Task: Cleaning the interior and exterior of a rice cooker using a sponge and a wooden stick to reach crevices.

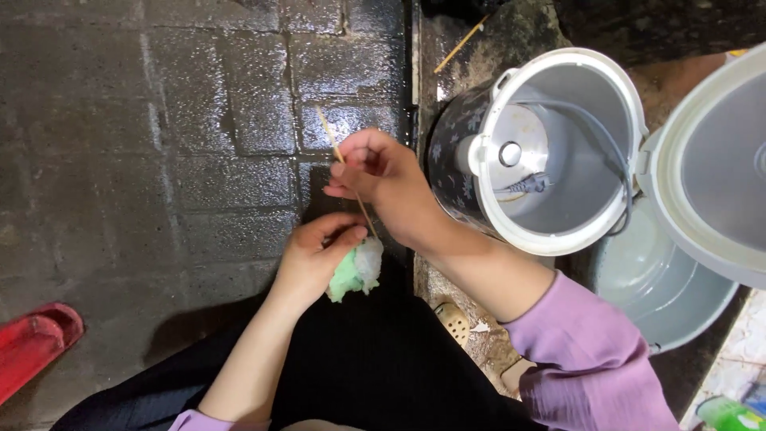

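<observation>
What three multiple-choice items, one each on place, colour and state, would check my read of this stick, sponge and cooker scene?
1. Where is the thin wooden stick?
A. In the right hand
B. Inside the cooker
C. On the red object

2. What colour is the spongy wad in the left hand?
A. Red
B. Green and white
C. Black

3. How is the rice cooker?
A. Lid shut
B. Lid open, cord inside
C. Full of rice

Key: 1 A, fingers pinch the stick; 2 B, pale green with white; 3 B, lid swung aside, power cord in the bare body.

Wet paved floor (159,144), rice cooker (550,152), basin (662,287)
</observation>
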